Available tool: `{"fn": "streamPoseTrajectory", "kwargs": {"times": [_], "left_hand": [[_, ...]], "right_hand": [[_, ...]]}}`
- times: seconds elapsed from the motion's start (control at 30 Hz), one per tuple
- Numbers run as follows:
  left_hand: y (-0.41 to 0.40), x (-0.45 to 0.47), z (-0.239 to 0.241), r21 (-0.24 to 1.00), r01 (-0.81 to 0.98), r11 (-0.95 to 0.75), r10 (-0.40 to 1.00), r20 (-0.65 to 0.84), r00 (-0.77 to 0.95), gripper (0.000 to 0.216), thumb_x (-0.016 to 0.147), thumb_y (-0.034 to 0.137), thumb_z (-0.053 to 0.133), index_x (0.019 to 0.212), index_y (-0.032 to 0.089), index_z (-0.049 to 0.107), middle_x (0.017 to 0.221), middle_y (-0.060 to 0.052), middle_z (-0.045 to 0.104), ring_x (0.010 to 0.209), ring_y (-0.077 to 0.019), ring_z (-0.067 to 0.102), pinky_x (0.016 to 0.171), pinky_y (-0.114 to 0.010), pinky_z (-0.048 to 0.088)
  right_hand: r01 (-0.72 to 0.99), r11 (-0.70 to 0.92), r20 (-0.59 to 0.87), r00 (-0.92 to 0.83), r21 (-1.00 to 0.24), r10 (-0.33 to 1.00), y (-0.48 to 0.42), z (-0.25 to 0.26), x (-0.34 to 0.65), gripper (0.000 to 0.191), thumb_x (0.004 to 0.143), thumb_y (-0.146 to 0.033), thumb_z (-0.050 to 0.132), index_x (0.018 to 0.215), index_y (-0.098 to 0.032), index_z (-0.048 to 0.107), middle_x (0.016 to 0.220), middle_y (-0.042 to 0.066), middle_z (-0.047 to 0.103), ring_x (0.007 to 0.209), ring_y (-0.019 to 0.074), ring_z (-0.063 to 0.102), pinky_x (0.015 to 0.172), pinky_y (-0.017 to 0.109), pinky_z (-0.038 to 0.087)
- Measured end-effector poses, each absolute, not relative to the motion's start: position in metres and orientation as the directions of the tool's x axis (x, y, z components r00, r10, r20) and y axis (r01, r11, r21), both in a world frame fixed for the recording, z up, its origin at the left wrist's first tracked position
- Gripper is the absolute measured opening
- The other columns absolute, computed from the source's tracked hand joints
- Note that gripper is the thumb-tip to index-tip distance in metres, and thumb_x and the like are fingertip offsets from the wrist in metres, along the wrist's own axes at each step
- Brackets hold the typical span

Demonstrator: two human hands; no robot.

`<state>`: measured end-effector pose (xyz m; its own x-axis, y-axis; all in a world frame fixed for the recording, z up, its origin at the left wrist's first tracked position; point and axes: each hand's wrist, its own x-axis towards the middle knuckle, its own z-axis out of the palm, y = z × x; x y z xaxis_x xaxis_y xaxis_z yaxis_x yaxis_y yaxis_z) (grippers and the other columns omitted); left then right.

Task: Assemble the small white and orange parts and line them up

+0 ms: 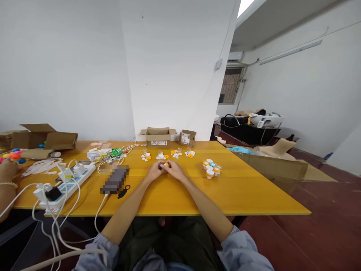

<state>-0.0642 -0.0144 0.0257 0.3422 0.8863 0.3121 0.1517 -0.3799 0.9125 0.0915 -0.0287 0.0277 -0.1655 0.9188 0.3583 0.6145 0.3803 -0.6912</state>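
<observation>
My left hand (155, 170) and my right hand (175, 169) meet at the middle of the yellow table (239, 192), fingers curled together around a small orange and white piece (166, 164). Beyond them lie several small groups of white and orange parts (176, 153) in a row. A cluster of small capped jars (211, 168) with orange, white and teal lids stands to the right of my right hand.
Two open cardboard boxes (158, 137) stand against the white pillar. A white power strip (69, 182) with chargers and cables lies at left, with a dark device (114, 180) beside it. Another person's arm (7, 180) rests at the far left edge.
</observation>
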Motion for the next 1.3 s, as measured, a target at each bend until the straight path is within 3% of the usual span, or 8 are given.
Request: {"fn": "streamPoseTrajectory", "kwargs": {"times": [0.1, 0.2, 0.4, 0.6, 0.77, 0.9, 1.3], "left_hand": [[-0.014, -0.066, 0.029, 0.947, 0.083, -0.311, 0.903, 0.268, 0.335, 0.039, 0.058, 0.026, 0.087, 0.092, 0.017, 0.071, 0.080, -0.002, 0.075, 0.079, -0.0203, 0.070, 0.081, -0.035, 0.057], [-0.016, -0.068, 0.034, 0.956, 0.030, -0.291, 0.905, 0.265, 0.332, 0.038, 0.058, 0.030, 0.088, 0.091, 0.018, 0.074, 0.089, -0.005, 0.077, 0.086, -0.0212, 0.070, 0.085, -0.035, 0.055], [-0.022, -0.070, 0.039, 0.967, 0.005, -0.255, 0.917, 0.240, 0.320, 0.038, 0.066, 0.035, 0.084, 0.100, 0.019, 0.078, 0.103, -0.007, 0.077, 0.087, -0.0204, 0.068, 0.079, -0.032, 0.054], [-0.022, -0.068, 0.038, 0.953, 0.102, -0.286, 0.928, 0.249, 0.276, 0.036, 0.075, 0.048, 0.075, 0.095, 0.018, 0.073, 0.072, -0.001, 0.069, 0.066, -0.0155, 0.061, 0.064, -0.028, 0.049], [-0.025, -0.065, 0.037, 0.846, 0.333, -0.417, 0.906, 0.359, 0.222, 0.041, 0.081, 0.058, 0.063, 0.071, 0.018, 0.064, 0.056, 0.004, 0.054, 0.060, -0.0141, 0.052, 0.058, -0.025, 0.040], [-0.028, -0.065, 0.038, 0.770, 0.483, -0.416, 0.908, 0.378, 0.180, 0.053, 0.086, 0.061, 0.054, 0.055, 0.019, 0.051, 0.052, 0.004, 0.047, 0.059, -0.0143, 0.048, 0.058, -0.026, 0.035], [-0.033, -0.067, 0.044, 0.705, 0.555, -0.441, 0.897, 0.354, 0.263, 0.046, 0.086, 0.052, 0.056, 0.052, 0.021, 0.052, 0.049, 0.003, 0.046, 0.060, -0.0174, 0.050, 0.060, -0.028, 0.033]], "right_hand": [[0.415, 0.411, 0.361, -0.197, -0.812, 0.912, -0.025, 0.021, 0.101, 0.036, 0.085, -0.057, 0.061, 0.084, -0.022, 0.066, 0.069, -0.002, 0.062, 0.066, 0.0160, 0.058, 0.061, 0.027, 0.046], [0.271, 0.396, 0.343, -0.222, -0.878, 0.913, -0.024, 0.020, 0.106, 0.039, 0.081, -0.060, 0.064, 0.082, -0.021, 0.065, 0.069, -0.002, 0.062, 0.064, 0.0147, 0.057, 0.060, 0.027, 0.049], [0.146, 0.358, 0.313, -0.260, -0.922, 0.913, -0.024, 0.024, 0.106, 0.043, 0.070, -0.060, 0.076, 0.084, -0.020, 0.067, 0.072, 0.000, 0.067, 0.065, 0.0156, 0.061, 0.063, 0.029, 0.051], [0.160, 0.378, 0.332, -0.252, -0.912, 0.909, -0.031, 0.025, 0.102, 0.036, 0.064, -0.045, 0.082, 0.083, -0.019, 0.066, 0.078, 0.001, 0.071, 0.073, 0.0177, 0.065, 0.072, 0.032, 0.052], [0.322, 0.420, 0.355, -0.242, -0.848, 0.903, -0.037, 0.029, 0.098, 0.028, 0.067, -0.034, 0.080, 0.088, -0.019, 0.070, 0.081, 0.000, 0.071, 0.074, 0.0172, 0.064, 0.073, 0.031, 0.050], [0.455, 0.460, 0.399, -0.229, -0.762, 0.888, -0.039, 0.030, 0.098, 0.024, 0.065, -0.028, 0.081, 0.086, -0.019, 0.073, 0.082, 0.001, 0.070, 0.079, 0.0179, 0.062, 0.076, 0.031, 0.049], [0.319, 0.417, 0.346, -0.257, -0.851, 0.902, -0.033, 0.023, 0.097, 0.019, 0.064, -0.024, 0.075, 0.083, -0.019, 0.071, 0.080, 0.000, 0.073, 0.075, 0.0174, 0.065, 0.073, 0.030, 0.051]]}}
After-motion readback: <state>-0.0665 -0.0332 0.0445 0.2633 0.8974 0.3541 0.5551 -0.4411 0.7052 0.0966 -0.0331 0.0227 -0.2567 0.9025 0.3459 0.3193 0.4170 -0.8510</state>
